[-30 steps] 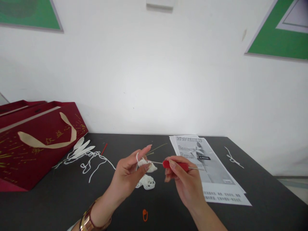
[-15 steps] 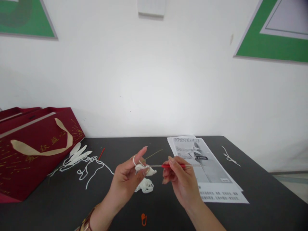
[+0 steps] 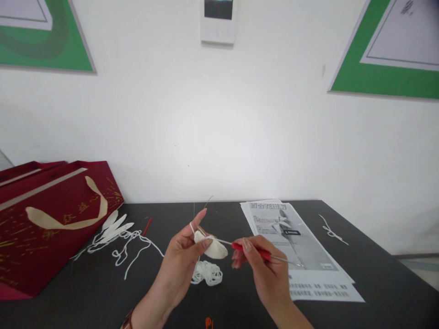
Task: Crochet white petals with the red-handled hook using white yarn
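Between the thumb and fingers of my left hand (image 3: 183, 253) is a small white crocheted piece (image 3: 216, 249), rounded like a petal. White yarn loops around my raised left index finger, and a thin wire pokes up behind it. My right hand (image 3: 265, 265) grips a crochet hook (image 3: 257, 252) by its red handle. The hook's metal shaft reaches left to the upper edge of the crocheted piece; its tip is hidden there. Under the piece, a loose bundle of white yarn (image 3: 208, 273) lies on the black table (image 3: 171, 310).
Dark red gift bags (image 3: 68, 219) stand at the left. Beside them lie white petal pieces (image 3: 115, 228) with tangled yarn and a red stick (image 3: 147, 226). Printed sheets (image 3: 322, 276) and a short white cord (image 3: 332, 231) lie right. An orange stitch marker (image 3: 209, 322) is at the near edge.
The crocheted piece has turned so its broad face shows. The hook has tilted, its handle end now lower right. The whole view has shifted slightly, with everything on the table lower in frame.
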The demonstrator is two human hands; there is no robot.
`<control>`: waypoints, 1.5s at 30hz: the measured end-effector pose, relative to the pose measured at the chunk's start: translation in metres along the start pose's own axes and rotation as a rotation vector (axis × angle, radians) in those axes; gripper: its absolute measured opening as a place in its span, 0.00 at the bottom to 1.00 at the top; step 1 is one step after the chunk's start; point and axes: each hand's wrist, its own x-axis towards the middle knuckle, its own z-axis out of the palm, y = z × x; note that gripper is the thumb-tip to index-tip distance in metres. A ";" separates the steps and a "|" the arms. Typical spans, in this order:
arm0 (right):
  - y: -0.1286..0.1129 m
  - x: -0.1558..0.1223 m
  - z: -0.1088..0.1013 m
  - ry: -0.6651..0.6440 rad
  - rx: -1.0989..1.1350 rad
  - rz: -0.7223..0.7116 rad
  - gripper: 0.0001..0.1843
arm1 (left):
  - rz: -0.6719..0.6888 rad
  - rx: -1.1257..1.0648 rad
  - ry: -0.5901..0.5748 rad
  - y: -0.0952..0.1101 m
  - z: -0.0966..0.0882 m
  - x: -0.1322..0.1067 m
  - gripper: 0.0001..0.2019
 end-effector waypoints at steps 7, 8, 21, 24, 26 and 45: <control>-0.002 0.005 0.000 0.049 0.045 0.049 0.13 | 0.074 0.163 -0.012 -0.002 -0.003 0.001 0.33; -0.001 0.005 0.000 0.047 0.074 0.062 0.13 | 0.087 0.187 -0.013 -0.002 -0.004 0.001 0.33; 0.004 0.012 -0.008 0.086 0.087 0.135 0.21 | 0.010 0.206 -0.088 0.000 -0.004 0.000 0.32; 0.007 0.014 -0.010 0.069 0.145 0.160 0.21 | -0.066 0.152 -0.141 0.002 -0.007 0.001 0.31; 0.007 0.016 -0.011 0.049 0.225 0.208 0.19 | -0.118 0.103 -0.178 0.003 -0.007 0.001 0.31; 0.002 0.019 0.002 0.075 0.451 0.382 0.19 | -0.107 -0.024 -0.161 -0.002 -0.004 -0.001 0.29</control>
